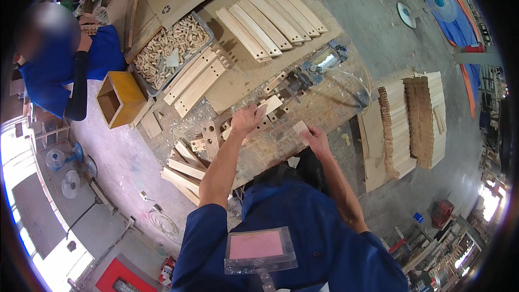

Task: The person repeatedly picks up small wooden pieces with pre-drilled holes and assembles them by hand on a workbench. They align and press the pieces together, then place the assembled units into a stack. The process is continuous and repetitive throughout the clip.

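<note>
At the workbench's near side, my left hand (247,119) is closed over a pale wooden slat (271,104), which lies in a row of drilled wooden blocks. The undersides of its fingers are hidden. My right hand (317,141) pinches a short, flat piece of pale wood (300,128) between thumb and fingers, a little above the bench's front edge. Beyond my hands, a clamping fixture with a metal air cylinder (328,59) is mounted on the bench. Left of my left forearm are drilled blocks (210,132) and a loose heap of wooden strips (186,172).
A tray of wooden dowels (172,48) stands at the back left, beside a yellow box (118,100). Drilled slats (270,21) lie in rows on cardboard. Stacked wooden parts (397,127) are at right. Across the bench, a person in blue (81,75) handles wooden parts.
</note>
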The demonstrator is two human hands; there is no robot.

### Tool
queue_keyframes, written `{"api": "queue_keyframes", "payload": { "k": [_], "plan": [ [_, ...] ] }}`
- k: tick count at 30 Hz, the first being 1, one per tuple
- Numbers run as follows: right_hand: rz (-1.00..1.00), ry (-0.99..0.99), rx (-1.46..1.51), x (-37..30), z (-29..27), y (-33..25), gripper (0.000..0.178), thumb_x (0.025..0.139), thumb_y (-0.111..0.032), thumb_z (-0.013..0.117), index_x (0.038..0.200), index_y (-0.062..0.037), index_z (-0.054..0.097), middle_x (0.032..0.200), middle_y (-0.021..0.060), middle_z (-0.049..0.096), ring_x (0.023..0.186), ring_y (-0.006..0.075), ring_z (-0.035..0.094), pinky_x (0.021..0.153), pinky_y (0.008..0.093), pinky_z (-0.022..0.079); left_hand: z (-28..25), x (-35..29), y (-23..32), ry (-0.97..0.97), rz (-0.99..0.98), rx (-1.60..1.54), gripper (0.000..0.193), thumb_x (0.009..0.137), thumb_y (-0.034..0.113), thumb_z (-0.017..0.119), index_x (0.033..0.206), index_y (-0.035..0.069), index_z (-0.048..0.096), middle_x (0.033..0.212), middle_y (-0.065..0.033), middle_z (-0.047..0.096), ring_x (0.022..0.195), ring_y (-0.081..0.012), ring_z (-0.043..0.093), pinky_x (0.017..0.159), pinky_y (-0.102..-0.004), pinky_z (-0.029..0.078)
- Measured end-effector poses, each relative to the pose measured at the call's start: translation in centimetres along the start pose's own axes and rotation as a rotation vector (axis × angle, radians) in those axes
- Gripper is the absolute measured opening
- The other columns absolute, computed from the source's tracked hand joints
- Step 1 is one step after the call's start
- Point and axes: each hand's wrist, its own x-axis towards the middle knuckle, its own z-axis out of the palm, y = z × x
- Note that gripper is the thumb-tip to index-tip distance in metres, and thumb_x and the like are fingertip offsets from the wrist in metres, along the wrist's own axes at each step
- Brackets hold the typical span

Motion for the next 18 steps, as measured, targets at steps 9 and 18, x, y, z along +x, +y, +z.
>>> {"api": "queue_keyframes", "payload": {
  "k": [9, 18],
  "plan": [
    [0.096, -0.046, -0.024, 0.5, 1.0, 0.4, 0.029, 0.092, -0.019, 0.066, 0.111, 0.0029, 0.070, 0.090, -0.0005, 0.066, 0.079, 0.0078, 0.057, 0.071, 0.0253, 0.045, -0.3, 0.3, 0.1, -0.003, 0.021, -0.020, 0.062, 0.099, 0.060, 0.038, 0.102, 0.003, 0.064, 0.093, -0.0253, 0.071, 0.090, -0.0424, 0.068, 0.081, -0.0521, 0.054],
    [0.143, -0.110, -0.008, 2.7, 2.5, 0.0, 0.031, 0.092, -0.019, 0.066, 0.114, 0.0025, 0.070, 0.092, 0.0018, 0.068, 0.079, 0.0083, 0.057, 0.071, 0.0264, 0.046, -0.1, 0.4, 0.1, 0.004, 0.005, -0.039, 0.057, 0.098, 0.057, 0.044, 0.097, 0.004, 0.066, 0.097, -0.0233, 0.071, 0.093, -0.0411, 0.068, 0.084, -0.0502, 0.054]
  ]
}}
